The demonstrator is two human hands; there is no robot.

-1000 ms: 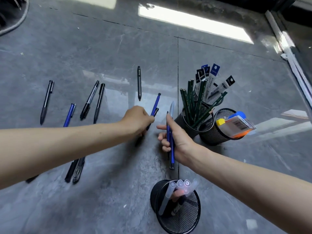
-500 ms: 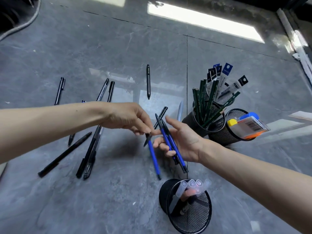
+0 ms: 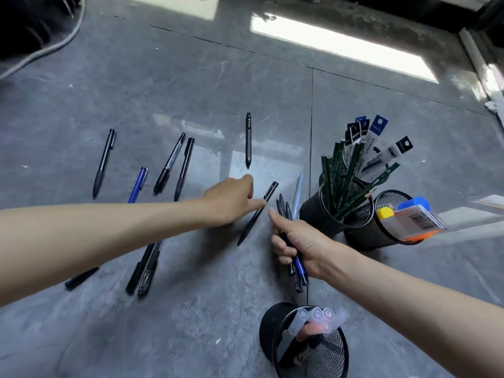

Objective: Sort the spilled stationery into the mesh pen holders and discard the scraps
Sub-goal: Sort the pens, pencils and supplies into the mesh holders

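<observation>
1 blk pen (image 3: 255,219) touching L hand (image 3: 230,201) | pen bundle (image 3: 299,264) gripped, R hand (image 3: 305,242)

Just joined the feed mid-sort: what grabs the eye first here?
The right hand at centre grips a bundle of pens. Beside it, the left hand reaches with straight fingers to a black pen on the floor. To the left loose pens lie scattered, while green pencils bristle from a mesh holder at right.

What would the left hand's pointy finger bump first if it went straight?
Probably the lone black pen lying just beyond the left hand, tip towards the finger, though depth is hard to judge.
</observation>
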